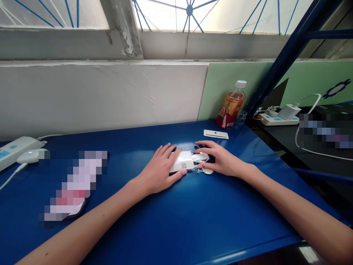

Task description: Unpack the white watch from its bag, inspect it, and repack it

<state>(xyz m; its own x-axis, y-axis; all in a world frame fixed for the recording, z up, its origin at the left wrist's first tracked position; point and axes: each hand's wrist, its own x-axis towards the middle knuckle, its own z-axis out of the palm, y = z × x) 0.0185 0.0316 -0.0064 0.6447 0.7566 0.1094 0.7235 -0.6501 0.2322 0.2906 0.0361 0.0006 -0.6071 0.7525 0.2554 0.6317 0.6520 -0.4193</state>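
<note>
A small white box-shaped device (183, 161) with a QR label lies on the blue table (171, 221). My left hand (158, 170) grips its left side, thumb under the near edge and fingers along the top. My right hand (220, 159) rests on the right, fingers pinched on a thin pale part (201, 157) joined to the device. A small white round piece (207, 171) and tiny screws lie under that hand. A flat white plate (216, 134) sits further back.
A drink bottle (231, 106) stands at the back right by a green panel. A blurred phone-like object (72, 186) lies at left, with a white power strip (16, 150) beyond. Another power strip with charger (280, 115) sits on the dark bench at right.
</note>
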